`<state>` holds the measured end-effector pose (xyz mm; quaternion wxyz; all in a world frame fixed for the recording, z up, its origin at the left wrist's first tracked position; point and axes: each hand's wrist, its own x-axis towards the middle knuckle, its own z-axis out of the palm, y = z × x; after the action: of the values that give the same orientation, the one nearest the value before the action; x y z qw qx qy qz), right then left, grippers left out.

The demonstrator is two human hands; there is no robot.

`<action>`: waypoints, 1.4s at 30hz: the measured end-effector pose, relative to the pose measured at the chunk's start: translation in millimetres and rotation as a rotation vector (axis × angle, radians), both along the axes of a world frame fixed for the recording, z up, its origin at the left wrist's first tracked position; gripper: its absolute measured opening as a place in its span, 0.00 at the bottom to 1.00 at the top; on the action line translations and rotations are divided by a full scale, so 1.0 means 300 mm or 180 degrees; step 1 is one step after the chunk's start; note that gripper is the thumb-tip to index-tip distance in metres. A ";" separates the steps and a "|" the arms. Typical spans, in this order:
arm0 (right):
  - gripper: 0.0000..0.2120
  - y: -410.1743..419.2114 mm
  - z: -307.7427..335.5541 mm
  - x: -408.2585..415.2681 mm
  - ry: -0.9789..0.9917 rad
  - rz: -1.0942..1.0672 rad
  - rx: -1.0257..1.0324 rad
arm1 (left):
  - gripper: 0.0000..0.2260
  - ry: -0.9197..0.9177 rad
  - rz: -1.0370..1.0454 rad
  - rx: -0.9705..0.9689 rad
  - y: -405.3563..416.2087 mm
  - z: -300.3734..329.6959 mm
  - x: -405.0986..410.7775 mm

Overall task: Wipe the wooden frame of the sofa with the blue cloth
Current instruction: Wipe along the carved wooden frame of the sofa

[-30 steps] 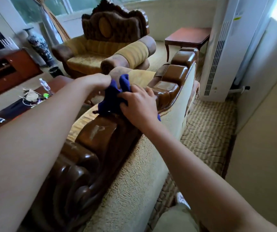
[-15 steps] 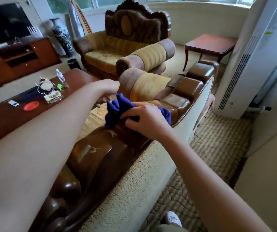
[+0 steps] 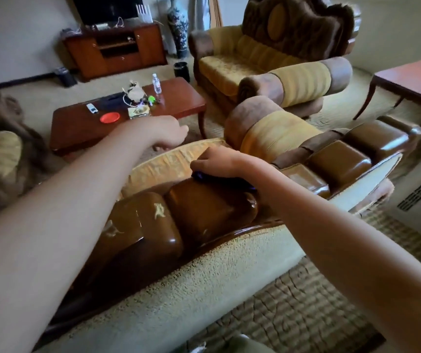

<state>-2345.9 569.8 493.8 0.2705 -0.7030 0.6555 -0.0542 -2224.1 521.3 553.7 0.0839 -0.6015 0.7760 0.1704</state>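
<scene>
The sofa's glossy brown wooden frame runs along the top of the backrest in rounded blocks, from lower left to upper right. My right hand presses down on the blue cloth on the frame's front edge; only a dark blue sliver shows under the fingers. My left hand reaches past the backrest over the yellow seat cushion. It holds nothing visible, and its fingertips point down, partly hidden behind the cushion.
A red-brown coffee table with a bottle, a red disc and clutter stands beyond the sofa. A matching armchair is at the back, a side table at right, a TV cabinet far left. Patterned carpet lies behind the sofa.
My right hand slid the cloth over the frame's front edge, so the cloth is now almost hidden. My left hand let go of the cloth and moved forward. The view tilted down and left.
</scene>
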 end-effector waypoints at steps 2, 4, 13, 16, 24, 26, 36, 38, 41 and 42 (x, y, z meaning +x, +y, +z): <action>0.18 0.010 0.000 0.007 -0.0118 0.0286 -0.0229 | 0.24 -0.0137 0.0099 -0.0125 0.001 -0.014 0.039; 0.16 0.002 0.015 0.052 -0.0398 0.0648 -0.0264 | 0.23 -0.0206 0.0160 -0.0078 0.015 -0.032 0.060; 0.10 -0.121 -0.004 0.119 -0.0197 0.1623 0.0994 | 0.16 -0.0195 0.0613 0.0226 0.103 -0.108 0.135; 0.12 -0.126 -0.018 0.032 -0.0135 0.1510 0.1163 | 0.17 -0.0196 0.0565 0.0367 0.132 -0.131 0.153; 0.14 -0.100 -0.033 -0.132 -0.0108 0.0683 0.1045 | 0.17 -0.0005 0.0766 0.0354 0.163 -0.162 0.167; 0.12 -0.090 -0.038 -0.104 -0.0425 0.0588 0.0965 | 0.15 -0.0012 0.0808 0.0351 0.163 -0.165 0.164; 0.15 -0.114 0.002 0.166 -0.0557 0.1388 0.1141 | 0.10 0.0088 0.1039 -0.0001 0.163 -0.167 0.176; 0.16 -0.113 0.000 0.149 -0.0702 0.1229 0.1410 | 0.11 0.0112 0.1075 -0.0016 0.162 -0.169 0.174; 0.14 -0.134 -0.015 0.104 -0.0778 0.1051 0.1575 | 0.10 0.0128 0.1105 -0.0037 0.160 -0.168 0.161; 0.16 -0.137 -0.023 0.077 -0.0753 0.0963 0.1619 | 0.10 0.0131 0.1120 -0.0066 0.161 -0.168 0.160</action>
<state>-2322.8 528.7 486.8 0.5169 -0.6912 0.5000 0.0709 -2176.3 569.5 503.3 0.0307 -0.7252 0.6620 0.1867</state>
